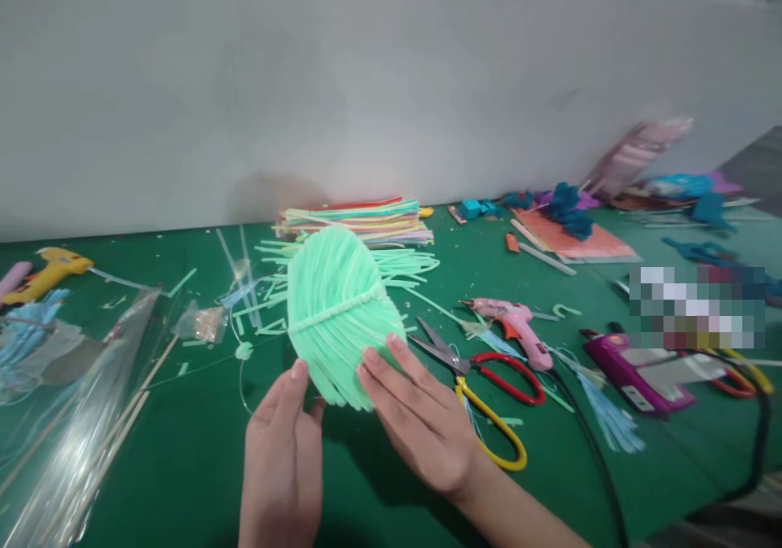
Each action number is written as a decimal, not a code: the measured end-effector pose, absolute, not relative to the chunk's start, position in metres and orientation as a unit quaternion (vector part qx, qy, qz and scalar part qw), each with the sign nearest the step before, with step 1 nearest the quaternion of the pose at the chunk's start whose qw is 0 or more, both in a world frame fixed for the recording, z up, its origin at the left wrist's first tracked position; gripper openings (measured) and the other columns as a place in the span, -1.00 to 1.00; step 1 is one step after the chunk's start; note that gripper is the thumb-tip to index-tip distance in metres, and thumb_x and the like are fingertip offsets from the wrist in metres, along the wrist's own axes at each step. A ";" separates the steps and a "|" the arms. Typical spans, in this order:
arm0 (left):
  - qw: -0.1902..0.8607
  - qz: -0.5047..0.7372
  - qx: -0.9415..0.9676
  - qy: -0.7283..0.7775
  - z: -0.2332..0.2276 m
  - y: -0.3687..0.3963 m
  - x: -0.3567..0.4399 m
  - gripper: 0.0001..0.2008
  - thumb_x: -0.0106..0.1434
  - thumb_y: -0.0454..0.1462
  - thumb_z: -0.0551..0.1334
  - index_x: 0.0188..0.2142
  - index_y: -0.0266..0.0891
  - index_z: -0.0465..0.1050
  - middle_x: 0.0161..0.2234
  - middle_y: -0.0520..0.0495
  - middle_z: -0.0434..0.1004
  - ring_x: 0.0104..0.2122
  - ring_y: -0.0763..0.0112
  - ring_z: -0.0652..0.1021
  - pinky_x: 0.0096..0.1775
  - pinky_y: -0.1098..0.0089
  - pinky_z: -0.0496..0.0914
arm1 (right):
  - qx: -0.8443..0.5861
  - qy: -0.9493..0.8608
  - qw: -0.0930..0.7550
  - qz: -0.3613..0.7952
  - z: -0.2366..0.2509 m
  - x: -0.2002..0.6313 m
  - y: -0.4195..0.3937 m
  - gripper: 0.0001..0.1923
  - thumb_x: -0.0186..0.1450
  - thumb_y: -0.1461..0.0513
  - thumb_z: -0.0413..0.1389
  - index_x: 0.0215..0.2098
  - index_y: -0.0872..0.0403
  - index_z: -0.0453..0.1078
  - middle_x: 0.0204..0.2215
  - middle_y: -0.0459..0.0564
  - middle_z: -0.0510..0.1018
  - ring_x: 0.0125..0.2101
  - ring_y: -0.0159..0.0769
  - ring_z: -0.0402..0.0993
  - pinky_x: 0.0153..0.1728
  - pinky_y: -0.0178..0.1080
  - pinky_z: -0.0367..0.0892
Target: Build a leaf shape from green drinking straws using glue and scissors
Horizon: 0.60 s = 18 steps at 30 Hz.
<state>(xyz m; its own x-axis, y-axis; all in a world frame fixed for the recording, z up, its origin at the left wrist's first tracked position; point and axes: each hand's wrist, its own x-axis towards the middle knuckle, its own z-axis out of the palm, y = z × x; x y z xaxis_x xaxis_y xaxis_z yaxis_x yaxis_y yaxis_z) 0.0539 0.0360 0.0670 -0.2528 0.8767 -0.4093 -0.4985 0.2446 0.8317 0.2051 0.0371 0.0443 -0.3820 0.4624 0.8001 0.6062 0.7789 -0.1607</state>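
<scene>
A mint-green leaf-like piece made of pipe cleaners is held up above the green table, with one pipe cleaner crossing it as a band. My left hand grips its lower left edge, thumb in front. The fingers of my right hand lie over its lower right side; the thumb is hidden behind it. Scissors with red and yellow handles lie spread just right of my right hand. Behind the piece, loose mint-green pipe cleaners stick out on both sides.
A stack of multicoloured pipe cleaners lies against the grey wall. A pink glue gun and a purple tool lie to the right, with a black cable. At left are a yellow glue gun, clear plastic wrap and thin wooden sticks.
</scene>
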 end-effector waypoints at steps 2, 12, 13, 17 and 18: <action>0.573 0.591 0.166 0.542 0.067 0.037 0.052 -0.80 0.12 -0.13 0.36 -0.33 -0.20 0.58 -0.23 -0.12 0.61 -0.13 0.14 0.58 -0.14 0.21 0.51 | -0.314 -0.829 0.463 -0.026 0.046 0.203 0.037 -0.41 0.28 0.42 0.08 0.27 0.23 0.16 0.11 0.19 0.46 0.19 -0.03 0.30 0.15 0.05 0.37; 0.547 0.609 0.186 0.544 0.062 0.036 0.043 -0.85 0.05 -0.18 0.42 -0.42 -0.20 0.59 -0.17 -0.08 0.57 -0.02 0.21 0.51 -0.08 0.37 0.47 | -0.474 -0.456 0.414 0.629 0.053 0.199 0.050 -0.59 0.27 -0.07 0.14 -0.18 0.10 0.33 -0.58 -0.18 0.41 -0.70 -0.56 0.21 -0.75 -0.50 0.11; 0.537 0.610 0.193 0.551 0.062 0.036 0.044 -0.85 0.04 -0.18 0.42 -0.46 -0.21 0.58 -0.18 -0.07 0.57 -0.01 0.22 0.50 -0.07 0.38 0.46 | -0.463 -0.450 0.382 0.661 0.053 0.198 0.050 -0.59 0.24 -0.07 0.16 -0.29 0.12 0.34 -0.63 -0.19 0.38 -0.72 -0.58 0.18 -0.75 -0.51 0.07; 0.503 0.598 0.226 0.581 0.068 0.036 0.050 -0.84 0.02 -0.21 0.41 -0.54 -0.24 0.53 -0.23 -0.08 0.56 0.00 0.20 0.48 -0.07 0.39 0.44 | -0.446 -0.440 0.379 0.681 0.055 0.192 0.048 -0.58 0.13 -0.05 0.26 -0.44 0.12 0.33 -0.64 -0.16 0.43 -0.69 -0.53 0.29 -0.72 -0.48 0.16; 0.501 0.595 0.229 0.586 0.069 0.036 0.052 -0.83 0.04 -0.20 0.40 -0.54 -0.25 0.52 -0.24 -0.09 0.56 -0.02 0.20 0.48 -0.08 0.39 0.44 | -0.447 -0.435 0.386 0.680 0.056 0.190 0.047 -0.58 0.12 -0.05 0.27 -0.44 0.12 0.33 -0.64 -0.16 0.44 -0.69 -0.52 0.30 -0.71 -0.47 0.19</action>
